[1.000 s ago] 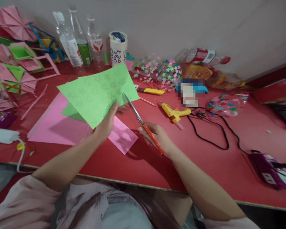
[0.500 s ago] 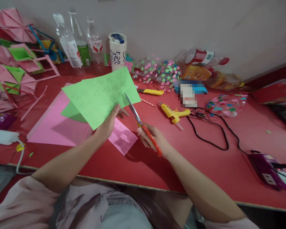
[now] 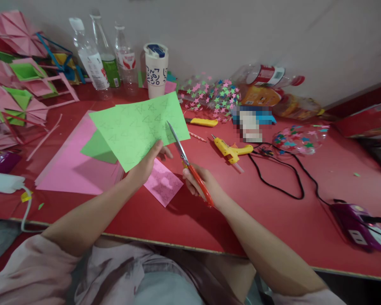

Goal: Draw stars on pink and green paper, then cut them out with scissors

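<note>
Held up over the table, a green sheet of paper (image 3: 136, 127) carries several pencilled star outlines. My left hand (image 3: 147, 163) grips its lower edge, thumb on top and some fingers behind. In my right hand (image 3: 203, 182) is a pair of scissors (image 3: 195, 176) with orange-red handles. The upper blade lies across the front of the green paper near its right part; the other blade is hidden behind the sheet. Below my hands a small pink paper (image 3: 164, 184) with drawn stars lies on the red table (image 3: 190, 224).
Large pink sheets (image 3: 73, 173) lie at left. Bottles (image 3: 89, 59) and a cup (image 3: 156, 70) stand along the wall. A yellow utility knife (image 3: 203, 122), a glue gun (image 3: 230, 149) with black cord, star-covered bottles (image 3: 224, 97) and a purple power strip (image 3: 357, 224) occupy the right.
The green paper has shifted slightly right and turned a little in my left hand. My right hand and the scissors have barely moved.
</note>
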A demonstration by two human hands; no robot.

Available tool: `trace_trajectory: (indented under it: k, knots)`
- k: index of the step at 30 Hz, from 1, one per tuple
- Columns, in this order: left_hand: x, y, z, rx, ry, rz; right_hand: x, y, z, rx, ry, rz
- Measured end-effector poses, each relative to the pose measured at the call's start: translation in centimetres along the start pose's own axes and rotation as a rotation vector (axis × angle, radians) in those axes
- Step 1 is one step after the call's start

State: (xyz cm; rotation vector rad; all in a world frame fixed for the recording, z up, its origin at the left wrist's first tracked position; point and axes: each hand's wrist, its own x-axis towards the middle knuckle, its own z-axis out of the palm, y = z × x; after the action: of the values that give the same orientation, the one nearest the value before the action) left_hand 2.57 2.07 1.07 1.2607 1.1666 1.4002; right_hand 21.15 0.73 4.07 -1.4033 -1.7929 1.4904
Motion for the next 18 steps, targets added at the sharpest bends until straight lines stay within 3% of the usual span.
trace_trajectory:
  k: [8,13,18]
  knots:
    - [-0.03,-0.28,-0.15,-0.048,0.004,-0.001,0.06,0.09,0.03,0.015,0.009,-0.005]
    - [-0.19,0.02,-0.08,0.002,-0.084,-0.026,-0.08,-0.14,0.02,-0.006,0.017,-0.015]
    - [-0.15,-0.25,-0.12,-0.001,-0.085,-0.025,-0.12,-0.25,0.04,0.019,0.034,-0.003]
